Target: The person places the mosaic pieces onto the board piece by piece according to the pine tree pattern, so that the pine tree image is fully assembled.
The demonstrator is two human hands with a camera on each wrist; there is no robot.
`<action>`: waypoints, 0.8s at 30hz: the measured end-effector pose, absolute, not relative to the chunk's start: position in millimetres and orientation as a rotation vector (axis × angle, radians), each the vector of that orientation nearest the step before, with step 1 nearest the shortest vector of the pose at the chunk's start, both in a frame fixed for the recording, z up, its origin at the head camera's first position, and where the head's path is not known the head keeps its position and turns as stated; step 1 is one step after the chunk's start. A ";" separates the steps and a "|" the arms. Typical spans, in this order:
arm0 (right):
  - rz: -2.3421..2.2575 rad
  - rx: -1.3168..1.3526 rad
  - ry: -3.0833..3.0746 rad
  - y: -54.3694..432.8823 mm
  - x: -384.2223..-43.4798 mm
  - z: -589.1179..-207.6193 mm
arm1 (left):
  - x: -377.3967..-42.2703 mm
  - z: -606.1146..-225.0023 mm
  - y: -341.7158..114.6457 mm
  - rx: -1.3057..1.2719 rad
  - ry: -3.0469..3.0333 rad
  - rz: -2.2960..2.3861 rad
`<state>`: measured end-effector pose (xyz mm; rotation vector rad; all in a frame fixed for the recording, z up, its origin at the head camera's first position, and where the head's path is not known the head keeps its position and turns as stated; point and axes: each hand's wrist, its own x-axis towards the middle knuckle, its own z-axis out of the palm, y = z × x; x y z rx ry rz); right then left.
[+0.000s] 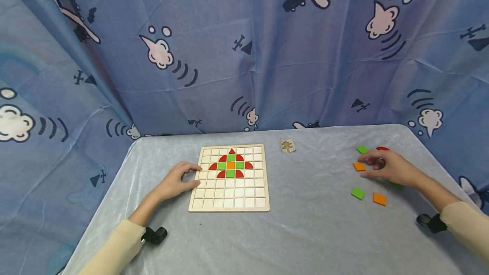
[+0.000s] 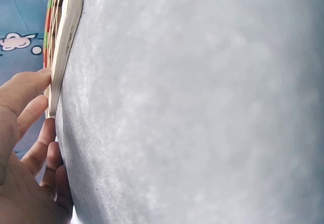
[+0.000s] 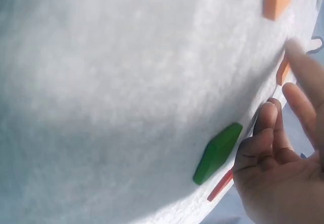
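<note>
A square wooden grid board [image 1: 229,198] lies on the table, with red, green and orange pieces [image 1: 231,165] set together in its upper cells. Thumb and forefinger spread, my left hand [image 1: 175,181] touches the board's left edge; in the left wrist view its fingertips meet the board's side [image 2: 68,37]. Over loose tiles at the right hovers my right hand [image 1: 393,167], its thumb and forefinger apart near an orange tile [image 1: 359,166]. In the right wrist view a green tile [image 3: 217,153] lies beside the curled lower fingers, with a red piece [image 3: 220,185] behind it.
A small patterned card [image 1: 288,145] lies at the back, right of the board. Around the right hand are another green tile [image 1: 358,193], an orange tile [image 1: 379,199], a far green tile [image 1: 362,150] and a red piece [image 1: 382,148]. A printed curtain [image 1: 214,54] hangs behind the table.
</note>
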<state>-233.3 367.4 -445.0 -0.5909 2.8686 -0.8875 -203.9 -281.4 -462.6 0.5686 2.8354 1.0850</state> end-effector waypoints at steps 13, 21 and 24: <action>-0.866 -0.534 2.839 363.0 -235.0 -441.2 | -203.6 -463.5 -281.3 0.571 2.848 1.080; -0.978 -0.504 2.835 351.3 -233.6 -432.5 | -202.7 -460.6 -280.2 0.552 2.846 1.075; -1.094 -0.500 2.771 341.8 -231.9 -429.3 | -202.7 -460.3 -280.3 0.551 2.845 1.067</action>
